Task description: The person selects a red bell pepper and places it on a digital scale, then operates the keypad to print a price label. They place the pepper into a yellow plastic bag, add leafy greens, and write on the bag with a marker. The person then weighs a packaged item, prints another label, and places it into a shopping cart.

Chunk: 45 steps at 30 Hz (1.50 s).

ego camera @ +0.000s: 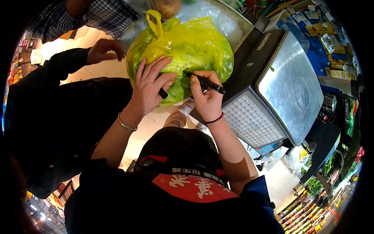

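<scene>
A full yellow plastic bag [190, 44] with a tied handle loop stands before me, and green leafy produce shows through its thin film. My left hand [150, 79] presses on its near left side with the fingers extended. A short black cylinder [163, 93], seemingly a marker cap, sticks out from beneath that hand's thumb. In my right hand [207, 90] is a black marker pen [210, 83], gripped between thumb and fingers. Its tip end points left at the bag's surface; whether it touches is hard to tell.
Right of the bag is a label-printing scale with a steel platform [292, 84] and a keypad [252, 120]. Another person's hand [106, 51] hovers to the left. A person in a checked sleeve [103, 17] stands beyond. A round brown vegetable [167, 8] lies behind the bag.
</scene>
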Motion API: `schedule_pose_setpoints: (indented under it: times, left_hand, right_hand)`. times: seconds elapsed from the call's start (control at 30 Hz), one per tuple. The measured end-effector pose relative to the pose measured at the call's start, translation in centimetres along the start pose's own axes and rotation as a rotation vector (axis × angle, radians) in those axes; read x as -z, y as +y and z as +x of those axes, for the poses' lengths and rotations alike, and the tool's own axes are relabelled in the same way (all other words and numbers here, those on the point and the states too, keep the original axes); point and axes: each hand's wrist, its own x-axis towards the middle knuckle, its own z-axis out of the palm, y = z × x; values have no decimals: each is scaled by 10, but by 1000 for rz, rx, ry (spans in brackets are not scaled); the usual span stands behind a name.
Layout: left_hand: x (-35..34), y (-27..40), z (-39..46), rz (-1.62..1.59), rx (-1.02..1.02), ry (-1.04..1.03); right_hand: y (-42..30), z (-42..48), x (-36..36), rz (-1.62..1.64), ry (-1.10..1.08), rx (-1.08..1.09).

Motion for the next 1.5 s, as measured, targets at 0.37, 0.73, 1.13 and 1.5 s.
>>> schedule_pose_setpoints:
  times: [0.37,0.73,1.13,1.5]
  left_hand:
    - [1,0,0,14,-18,7]
    - [10,16,-4,-12,11,32]
    - [50,184,-11,-621,261,-48]
    - [37,269,-22,-515,90,-236]
  right_hand:
    - [-20,-4,9,385,58,-176]
    - [-61,-95,112,409,76,-260]
    - [-158,-132,168,320,-89,11]
    - [-182,-181,216,265,-24,-12]
